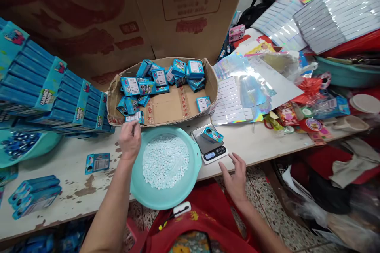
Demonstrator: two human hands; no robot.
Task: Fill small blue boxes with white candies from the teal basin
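My left hand point(130, 141) is closed at the near-left rim of a low cardboard tray point(166, 116), its fingertips on a small blue candy box point(135, 117). Several more blue boxes lie loosely inside that tray. Just right of my wrist, a turquoise basin point(194, 166) holds many small white candies point(166, 162). Open and empty, my right hand point(236, 176) hovers by the front corner of a digital scale point(215, 154). One blue box point(212, 134) rests tilted on the scale's plate; the display is too small to read.
Stacked display cartons point(50, 87) of blue boxes stand at left, beside a bowl of dark blue wrapped candies point(20, 144). A single box point(97, 163) lies on the worn white table point(80, 201). Shiny printed sheets point(228, 101) and clutter cover the right. Big cardboard point(178, 39) rises behind.
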